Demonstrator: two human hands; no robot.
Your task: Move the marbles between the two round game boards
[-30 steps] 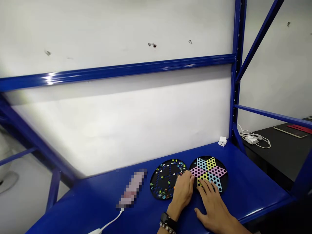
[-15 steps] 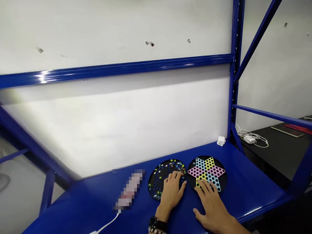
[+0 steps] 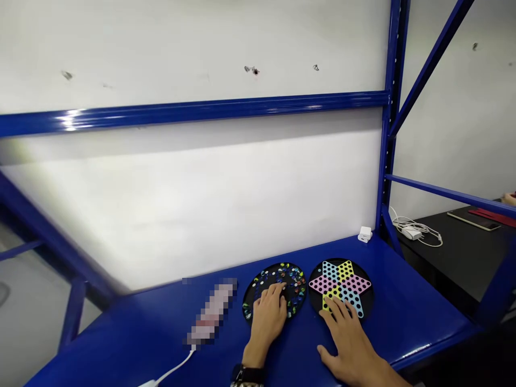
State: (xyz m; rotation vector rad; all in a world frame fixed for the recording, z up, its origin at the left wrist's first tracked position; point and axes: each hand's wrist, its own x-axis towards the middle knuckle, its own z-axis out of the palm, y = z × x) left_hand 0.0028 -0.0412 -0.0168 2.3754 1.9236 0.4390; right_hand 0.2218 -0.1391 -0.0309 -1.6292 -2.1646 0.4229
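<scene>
Over the lower part of a round black tray (image 3: pixel 250 294) lies my left hand (image 3: pixel 269 314), its fingertips together among colourful marbles (image 3: pixel 299 290). Whether it pinches a marble is too small to make out. My right hand (image 3: pixel 346 330) rests with spread fingers on the near edge of a second round black board (image 3: pixel 368 301), which bears a star (image 3: pixel 341 285) of pink, yellow and light blue with black holes. The thumb of that hand lies out over the blue table. Nothing shows in its grasp.
On the blue table (image 3: pixel 153 328), a blurred-out flat object (image 3: pixel 213 312) with a white cable lies left of the trays. A white adapter (image 3: pixel 365 234) stands at the back. Blue posts frame the sides. On a black table (image 3: pixel 455 258) at right, a person's hand (image 3: pixel 510 199) shows.
My left hand has moved left across the tray, uncovering marbles on its right side, and its fingers have drawn together. My right hand has stayed in place. A person's hand has appeared at the far right.
</scene>
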